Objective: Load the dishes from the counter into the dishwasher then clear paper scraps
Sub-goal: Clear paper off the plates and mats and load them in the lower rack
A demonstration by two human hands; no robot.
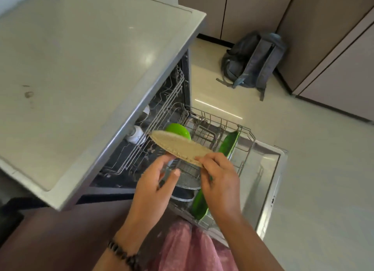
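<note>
A tan speckled plate (178, 145) is held flat above the pulled-out lower rack (232, 133) of the open dishwasher. My right hand (219, 179) pinches its near right rim. My left hand (155, 185) touches the near left rim from below, fingers loosely spread. In the rack sit a green bowl (178, 130) at the back, a green plate (229, 144) on edge at the right, another green plate (199, 207) near the front, and grey plates (186, 182) partly hidden under my hands.
The pale counter (91, 68) spreads to the left above the dishwasher. The open door (265, 179) juts out to the right. White cups (137, 134) sit in the upper rack. A grey backpack (253, 62) leans against the cabinets on the floor.
</note>
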